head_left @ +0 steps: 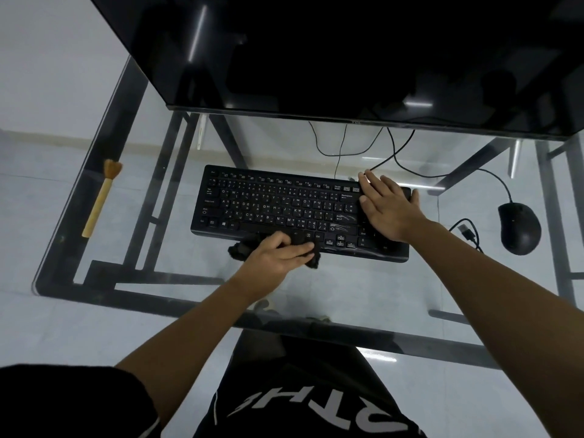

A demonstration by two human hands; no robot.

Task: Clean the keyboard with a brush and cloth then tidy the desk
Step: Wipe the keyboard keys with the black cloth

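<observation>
Black keyboard [284, 210] lies flat on the glass table [347, 289], approx centre, just in front of the monitor [316, 52]. Its long axis runs left-right w/ a slight skew: the right end sits a bit nearer the person than the left. Key legends read upright from the person's side.

Left hand [278, 254] is at the keyboard's near edge, around the bottom key row. Its fingers are curled over a bunched black cloth [240, 249] & point right. The cloth is partly on the near edge and partly spilling onto the glass.

Right hand [388, 210] lies flat on the keyboard's right end over the numpad area. The fingers are straight & fanned apart, pointing away and a little left; it grips nothing.

Brush [101, 200] lies by the table's left edge, well apart from the keyboard. Its long axis runs near-far, w/ the bristles at the far end, tipped slightly right, & the pale wooden handle toward the person.

Black mouse [520, 229] sits to the right, apart from the keyboard, w/ a loose USB plug [466, 232] between them. Cables [395, 153] trail behind the keyboard.
</observation>
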